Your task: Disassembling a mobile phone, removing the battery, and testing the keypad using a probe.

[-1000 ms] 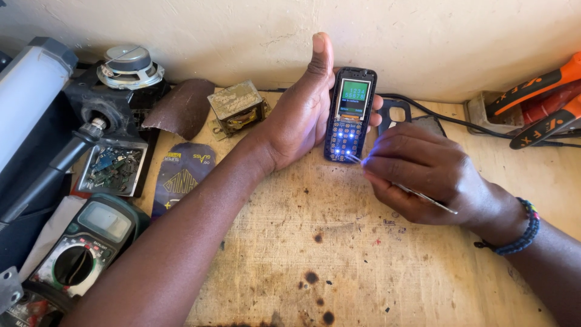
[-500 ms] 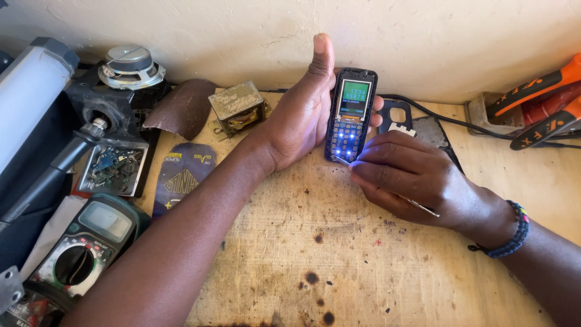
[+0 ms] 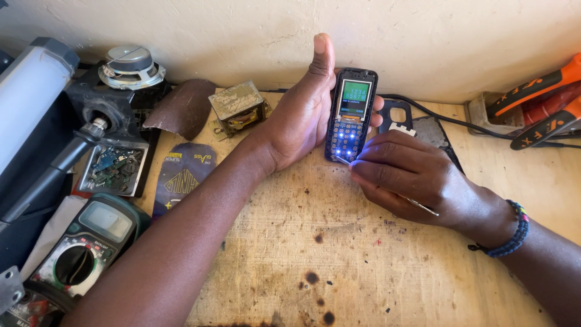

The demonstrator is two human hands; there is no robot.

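My left hand (image 3: 302, 118) holds a small dark keypad phone (image 3: 351, 112) upright on the wooden workbench (image 3: 339, 260), thumb pointing up. Its green screen is lit and the bare keypad contacts glow blue. My right hand (image 3: 411, 178) grips a thin metal tool (image 3: 417, 204), and its tip touches the lower part of the phone's keypad. A beaded bracelet sits on my right wrist.
A multimeter (image 3: 85, 248) lies at the near left. A speaker (image 3: 130, 66), a small transformer (image 3: 237, 108), a tray of circuit boards (image 3: 112, 168) and a grey cylinder (image 3: 27, 97) crowd the left. A phone cover (image 3: 396, 118), black cable and orange-handled tools (image 3: 538, 103) lie right.
My right hand has shifted slightly left and up along the phone's lower keypad with the tool. The left hand and phone have held still.
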